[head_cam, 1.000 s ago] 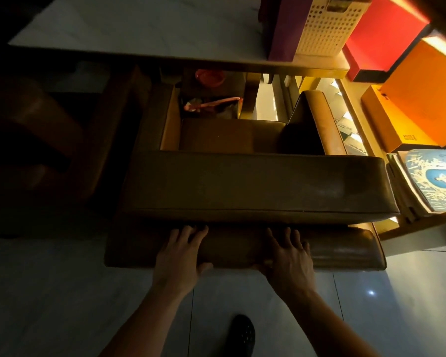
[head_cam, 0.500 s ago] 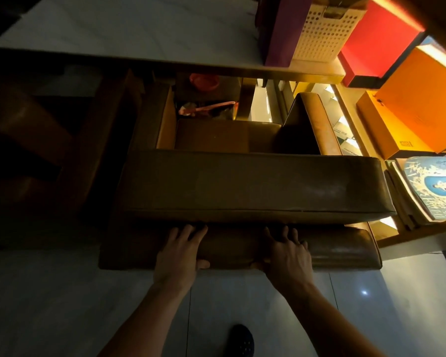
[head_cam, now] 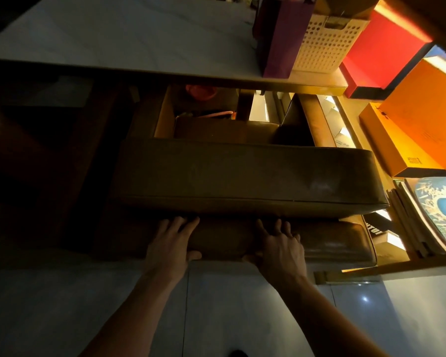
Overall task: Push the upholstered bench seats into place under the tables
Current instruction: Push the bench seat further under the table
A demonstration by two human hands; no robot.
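A brown upholstered bench seat (head_cam: pixel 335 243) lies low on the tiled floor in front of me. A second, larger brown cushion (head_cam: pixel 242 176) rests on top of it, nearer the table. My left hand (head_cam: pixel 170 243) lies flat on the lower seat's near edge, fingers spread, thumb against its front face. My right hand (head_cam: pixel 281 246) presses the same edge a little to the right, fingers spread. Beyond the cushions is the pale table top (head_cam: pixel 119 39), with more brown bench parts (head_cam: pixel 317 119) in the dim space under it.
On the table's right end stand a purple bag (head_cam: pixel 281 34) and a white perforated basket (head_cam: pixel 325 45). Red (head_cam: pixel 379 50) and orange boxes (head_cam: pixel 428 112) and stacked books (head_cam: pixel 435 212) fill shelving on the right. Dark wooden furniture (head_cam: pixel 36 163) is at left. Glossy floor tiles (head_cam: pixel 242 310) lie below.
Both hands stay flat on the lower seat's edge. The seats and table sit slightly lower and larger in view; my foot has nearly dropped out at the bottom.
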